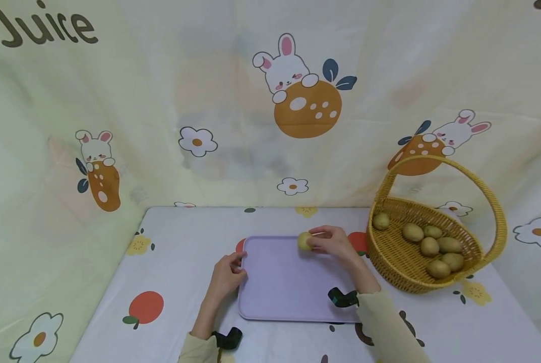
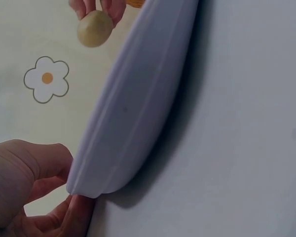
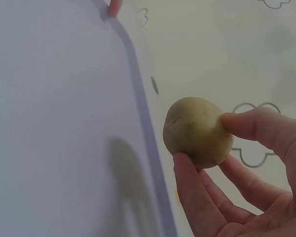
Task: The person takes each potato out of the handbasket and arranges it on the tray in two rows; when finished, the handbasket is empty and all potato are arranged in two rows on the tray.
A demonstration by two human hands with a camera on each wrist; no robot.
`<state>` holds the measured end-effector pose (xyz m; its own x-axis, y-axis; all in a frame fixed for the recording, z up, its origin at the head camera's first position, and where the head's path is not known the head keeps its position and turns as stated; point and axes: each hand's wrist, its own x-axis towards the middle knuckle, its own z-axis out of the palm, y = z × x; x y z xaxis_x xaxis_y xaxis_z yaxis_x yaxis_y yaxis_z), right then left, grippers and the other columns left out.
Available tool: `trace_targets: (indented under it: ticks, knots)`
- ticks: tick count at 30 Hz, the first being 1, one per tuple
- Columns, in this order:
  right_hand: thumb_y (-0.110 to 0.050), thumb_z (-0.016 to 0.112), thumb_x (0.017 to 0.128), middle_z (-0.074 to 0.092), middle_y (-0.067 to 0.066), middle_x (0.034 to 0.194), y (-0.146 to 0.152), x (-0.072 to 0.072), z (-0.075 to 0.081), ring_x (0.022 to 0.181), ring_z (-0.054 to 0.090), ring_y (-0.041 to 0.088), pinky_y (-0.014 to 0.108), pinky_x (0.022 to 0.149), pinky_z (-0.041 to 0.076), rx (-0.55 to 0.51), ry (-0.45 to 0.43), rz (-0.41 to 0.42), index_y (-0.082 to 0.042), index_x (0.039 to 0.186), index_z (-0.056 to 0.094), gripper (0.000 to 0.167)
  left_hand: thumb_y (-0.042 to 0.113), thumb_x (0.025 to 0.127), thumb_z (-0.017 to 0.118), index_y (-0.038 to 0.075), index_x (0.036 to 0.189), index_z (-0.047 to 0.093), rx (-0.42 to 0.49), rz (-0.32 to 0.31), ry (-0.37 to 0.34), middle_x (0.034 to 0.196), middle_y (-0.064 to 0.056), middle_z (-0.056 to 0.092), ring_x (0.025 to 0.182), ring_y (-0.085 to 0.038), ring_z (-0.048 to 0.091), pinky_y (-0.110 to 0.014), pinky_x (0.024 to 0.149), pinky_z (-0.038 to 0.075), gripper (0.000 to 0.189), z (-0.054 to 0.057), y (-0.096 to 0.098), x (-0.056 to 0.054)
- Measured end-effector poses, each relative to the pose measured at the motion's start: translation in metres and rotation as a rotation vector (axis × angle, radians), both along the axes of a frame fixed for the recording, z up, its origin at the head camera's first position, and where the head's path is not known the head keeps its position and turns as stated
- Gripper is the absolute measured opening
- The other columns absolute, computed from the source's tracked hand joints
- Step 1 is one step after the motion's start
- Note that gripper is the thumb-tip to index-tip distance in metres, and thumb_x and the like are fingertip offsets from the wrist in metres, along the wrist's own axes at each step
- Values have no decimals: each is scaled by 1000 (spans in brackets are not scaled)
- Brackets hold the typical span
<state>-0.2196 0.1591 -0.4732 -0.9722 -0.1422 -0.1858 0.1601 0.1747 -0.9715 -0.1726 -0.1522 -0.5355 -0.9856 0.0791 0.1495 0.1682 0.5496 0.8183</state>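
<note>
Between the thumb and fingers of my right hand (image 1: 336,244) is a small round potato (image 3: 197,131), held over the far edge of a lavender tray (image 1: 288,292). Its shadow falls on the tray in the right wrist view. My left hand (image 1: 227,275) grips the tray at its far left corner. In the left wrist view, the thumb lies at the rim (image 2: 81,173) and the other fingers reach under it, partly hidden. That view also shows the potato (image 2: 94,29) beyond the tray's edge.
A yellow woven basket (image 1: 390,269) with a tall handle stands right of the tray, holding several potatoes (image 1: 413,232). The table has a white cloth (image 1: 102,312) printed with fruit and flowers. A printed curtain (image 1: 234,80) hangs behind it.
</note>
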Motion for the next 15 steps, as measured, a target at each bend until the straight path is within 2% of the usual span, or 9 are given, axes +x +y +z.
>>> trace_targets:
  ticks: [8,15]
  knots:
    - [-6,72,84,69,20,105,-25,-3,-7,84,68,20,36,79,57,13,-40,1,11,117,62,39,-6,72,65,-2,119,67,7,-2,-8,88,-11,59,72,-14,57,-23,62,47,48,2,0,1]
    - [-2,75,80,70,17,95,-47,-4,-20,76,68,18,33,70,57,6,-49,-10,11,112,64,35,-8,72,66,-3,119,67,12,-5,-5,88,-13,59,72,-16,58,-23,63,47,47,2,1,0]
